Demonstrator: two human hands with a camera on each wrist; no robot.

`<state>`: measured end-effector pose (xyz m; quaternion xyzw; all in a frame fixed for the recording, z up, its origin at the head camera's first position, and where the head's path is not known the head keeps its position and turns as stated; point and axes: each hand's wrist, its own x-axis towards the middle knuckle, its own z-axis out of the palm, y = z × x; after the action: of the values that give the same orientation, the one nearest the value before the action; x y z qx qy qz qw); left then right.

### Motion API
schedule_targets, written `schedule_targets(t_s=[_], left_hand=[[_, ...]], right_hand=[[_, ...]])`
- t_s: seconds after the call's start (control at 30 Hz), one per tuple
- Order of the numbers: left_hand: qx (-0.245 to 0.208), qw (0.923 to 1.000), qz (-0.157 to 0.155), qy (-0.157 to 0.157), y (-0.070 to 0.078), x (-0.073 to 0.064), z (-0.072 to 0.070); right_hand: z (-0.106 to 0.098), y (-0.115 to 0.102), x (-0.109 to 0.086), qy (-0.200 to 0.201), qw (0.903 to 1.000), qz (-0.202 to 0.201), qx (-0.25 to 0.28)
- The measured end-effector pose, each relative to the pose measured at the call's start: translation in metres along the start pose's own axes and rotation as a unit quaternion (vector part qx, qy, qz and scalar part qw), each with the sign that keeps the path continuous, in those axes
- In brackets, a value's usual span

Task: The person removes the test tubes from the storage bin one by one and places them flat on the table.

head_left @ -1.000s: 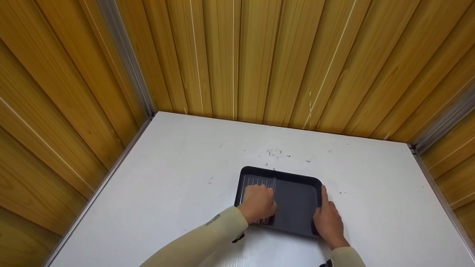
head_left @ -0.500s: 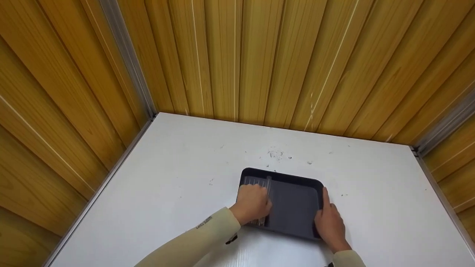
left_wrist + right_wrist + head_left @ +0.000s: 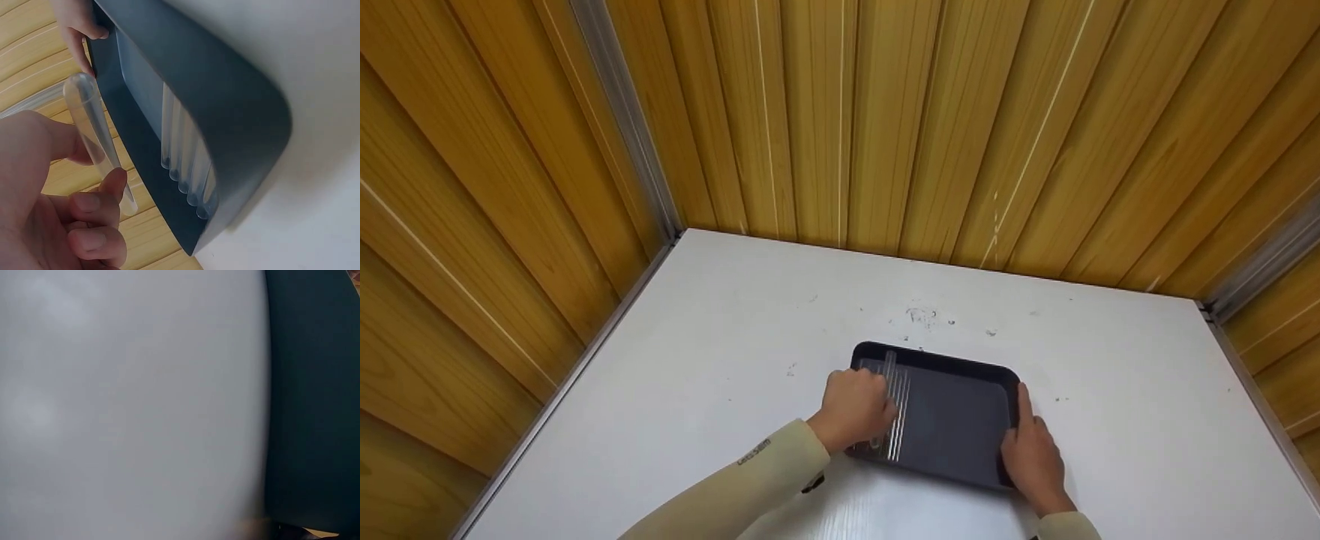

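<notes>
A dark rectangular tray (image 3: 952, 420) sits on the white table. In its left part lie several clear test tubes (image 3: 898, 420) side by side, partly behind my left hand (image 3: 855, 409). That hand pinches one more clear test tube (image 3: 93, 121) between thumb and fingers; in the left wrist view it is above the tray's rim, apart from the row of tubes (image 3: 185, 154). My right hand (image 3: 1035, 457) holds the tray's right side, thumb over the rim and fingers along the outside. The right wrist view shows only the tray's dark wall (image 3: 315, 399) and the table.
The white table (image 3: 720, 322) bears small dark scuffs behind the tray. Wood-look panel walls (image 3: 870, 127) stand at the back and on both sides, with metal posts (image 3: 622, 112) at the corners.
My left hand has moved left over the tray with the tube, uncovering more of the row of tubes. My right hand keeps its hold on the tray's right side.
</notes>
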<state>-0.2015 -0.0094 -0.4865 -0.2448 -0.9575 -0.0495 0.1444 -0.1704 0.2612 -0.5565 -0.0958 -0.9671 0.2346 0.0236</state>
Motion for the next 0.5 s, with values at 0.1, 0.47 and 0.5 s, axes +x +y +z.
schedule_targets(t_s=[0.1,0.47,0.5], left_hand=[[-0.003,0.9999,-0.003,0.01,-0.004,-0.002,-0.001],[-0.007,0.9998,-0.021,-0.001,-0.017,-0.008,-0.002],[-0.009,0.9997,-0.023,-0.003,-0.019,-0.008,-0.002]], right_hand=[[0.0,0.001,0.0,0.0,1.0,0.0,0.0],[-0.001,0.001,0.0,-0.001,1.0,0.001,-0.002],[-0.001,0.0,0.0,-0.001,1.0,0.001,-0.001]])
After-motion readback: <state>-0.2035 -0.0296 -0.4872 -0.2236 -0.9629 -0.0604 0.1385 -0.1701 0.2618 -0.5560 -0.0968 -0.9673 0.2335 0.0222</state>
